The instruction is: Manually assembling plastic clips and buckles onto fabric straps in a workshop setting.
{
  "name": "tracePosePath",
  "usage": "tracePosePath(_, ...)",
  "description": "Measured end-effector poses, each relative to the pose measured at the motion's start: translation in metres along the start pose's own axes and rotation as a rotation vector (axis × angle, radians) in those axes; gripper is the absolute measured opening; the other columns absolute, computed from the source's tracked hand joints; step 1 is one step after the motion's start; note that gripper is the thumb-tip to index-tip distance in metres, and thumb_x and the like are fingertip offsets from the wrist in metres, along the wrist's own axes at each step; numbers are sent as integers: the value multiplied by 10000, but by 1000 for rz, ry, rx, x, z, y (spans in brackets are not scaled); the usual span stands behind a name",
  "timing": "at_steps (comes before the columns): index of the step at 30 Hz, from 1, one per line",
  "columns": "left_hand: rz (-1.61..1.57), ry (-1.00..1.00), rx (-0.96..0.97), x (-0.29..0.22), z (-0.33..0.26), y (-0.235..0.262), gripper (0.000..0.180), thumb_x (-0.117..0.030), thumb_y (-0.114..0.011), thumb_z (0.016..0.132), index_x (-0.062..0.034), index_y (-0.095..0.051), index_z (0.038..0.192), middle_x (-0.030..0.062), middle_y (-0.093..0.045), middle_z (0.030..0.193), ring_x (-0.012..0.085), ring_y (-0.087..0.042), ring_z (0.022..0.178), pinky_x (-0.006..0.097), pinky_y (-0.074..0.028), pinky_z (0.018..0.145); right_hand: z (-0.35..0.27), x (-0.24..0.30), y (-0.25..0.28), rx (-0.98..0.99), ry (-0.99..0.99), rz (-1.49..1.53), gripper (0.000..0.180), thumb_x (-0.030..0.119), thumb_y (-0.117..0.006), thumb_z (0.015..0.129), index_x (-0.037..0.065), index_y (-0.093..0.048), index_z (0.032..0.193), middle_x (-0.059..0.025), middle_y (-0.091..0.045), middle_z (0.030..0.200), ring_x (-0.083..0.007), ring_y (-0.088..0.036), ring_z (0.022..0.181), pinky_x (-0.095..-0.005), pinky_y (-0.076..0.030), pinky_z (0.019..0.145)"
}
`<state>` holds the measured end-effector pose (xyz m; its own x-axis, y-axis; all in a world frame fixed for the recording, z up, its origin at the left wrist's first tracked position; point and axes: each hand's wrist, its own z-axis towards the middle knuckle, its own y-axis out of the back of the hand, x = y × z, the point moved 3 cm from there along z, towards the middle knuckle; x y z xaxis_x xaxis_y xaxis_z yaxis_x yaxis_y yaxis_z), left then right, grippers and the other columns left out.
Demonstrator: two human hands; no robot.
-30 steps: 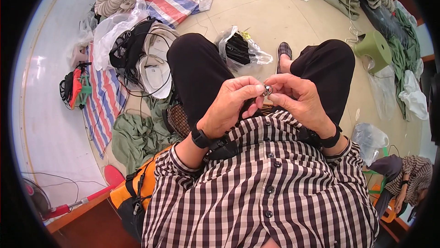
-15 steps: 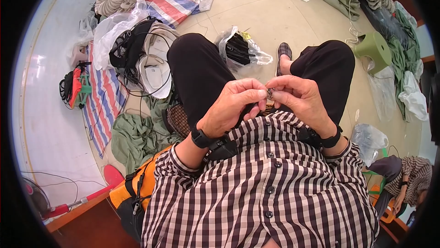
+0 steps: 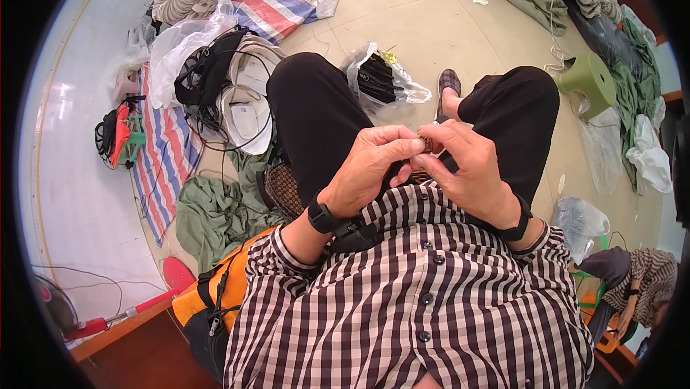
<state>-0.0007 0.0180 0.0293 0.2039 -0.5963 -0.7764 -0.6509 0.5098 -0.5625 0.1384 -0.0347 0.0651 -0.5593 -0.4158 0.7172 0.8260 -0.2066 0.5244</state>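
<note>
In front of my lap, my left hand [image 3: 368, 172] pinches a small dark, shiny piece [image 3: 427, 145] between thumb and fingertips. Too little of it shows to tell its kind. My right hand [image 3: 471, 170] meets the left at the same piece, its thumb below and its fingers curled over the top. A small dark tip [image 3: 440, 120] pokes out above the right fingers; what it belongs to is hidden. Past my knees, a clear plastic bag [image 3: 413, 92] with black items inside lies on the floor.
To the left are a white tub [image 3: 248, 119] with black straps and cords, a striped sheet [image 3: 169, 152] and green cloth [image 3: 208, 216]. An orange bag [image 3: 190, 308] touches my left side. Rightward are a green stool [image 3: 591, 84], plastic bags and another person [image 3: 632, 292].
My right hand has shifted slightly and its fingers now curl more over the small piece. The left hand keeps its pinch. The dark tip above the right fingers has come into sight.
</note>
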Motion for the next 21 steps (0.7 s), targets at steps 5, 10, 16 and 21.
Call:
tracePosePath(5, 38, -4, -11, 1, -2, 4, 158, -127, -556, 888, -17, -634, 807, 14, -591, 690, 41, -507, 546, 165, -380, 449, 2, -1, -1, 44, 69, -43, 240, 14, -665, 735, 4, -586, 961, -122, -603, 797, -265, -613, 681, -326, -491, 575)
tracePosePath(10, 284, -64, -15, -3, -5, 8, 142, -98, -535, 890, -5, -625, 831, 37, -597, 693, 52, -502, 533, 174, -364, 445, -1, -5, -2, 59, 20, 83, 241, -6, -648, 747, -2, -580, 978, -129, -611, 798, -262, -621, 686, -326, -488, 572)
tracePosePath(16, 204, -35, -10, -4, -5, 6, 154, -107, -545, 888, -7, -631, 810, 29, -600, 671, 44, -501, 519, 167, -361, 442, 1, -3, 3, 45, 56, 7, 240, -18, -647, 753, -5, -581, 983, -130, -620, 794, -254, -628, 685, -306, -493, 582)
tracePosePath(21, 191, -19, 25, -3, -6, 6, 153, -108, -547, 886, -11, -630, 801, 24, -604, 672, 36, -502, 517, 157, -358, 440, -2, -6, 3, 75, -10, 122, 215, -34, -634, 760, -13, -591, 970, -131, -622, 809, -241, -628, 690, -293, -492, 590)
